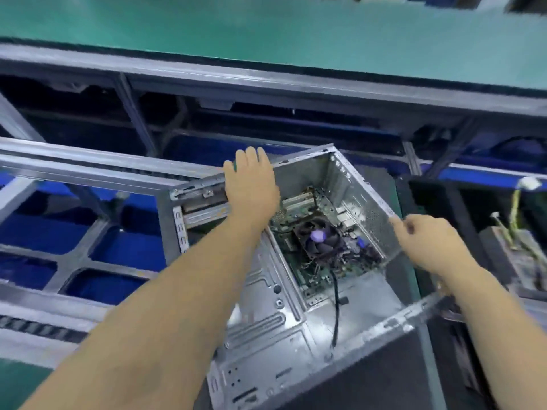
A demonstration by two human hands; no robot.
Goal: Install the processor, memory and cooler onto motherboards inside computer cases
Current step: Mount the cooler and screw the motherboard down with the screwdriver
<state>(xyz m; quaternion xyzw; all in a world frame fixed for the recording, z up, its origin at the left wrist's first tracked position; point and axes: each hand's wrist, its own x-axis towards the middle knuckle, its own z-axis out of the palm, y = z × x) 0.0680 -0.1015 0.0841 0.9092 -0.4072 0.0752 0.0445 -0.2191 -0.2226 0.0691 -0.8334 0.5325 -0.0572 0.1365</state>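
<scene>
Our left hand (251, 184) lay flat, fingers straight, on the far top edge of the open computer case (367, 190). Our right hand (429, 241) pinched the case's right wall rim. Inside, the cooler (321, 239) sat on the motherboard (316, 270), black cable (336, 309) trailing.

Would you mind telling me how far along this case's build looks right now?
Done, apparently: a cooler fan already sits on the motherboard inside the open case. In hand: the left hand lies flat on the case's far edge, the right hand touches its right wall. Left: blur hides whether memory is seated; a black cable hangs loose.
</scene>
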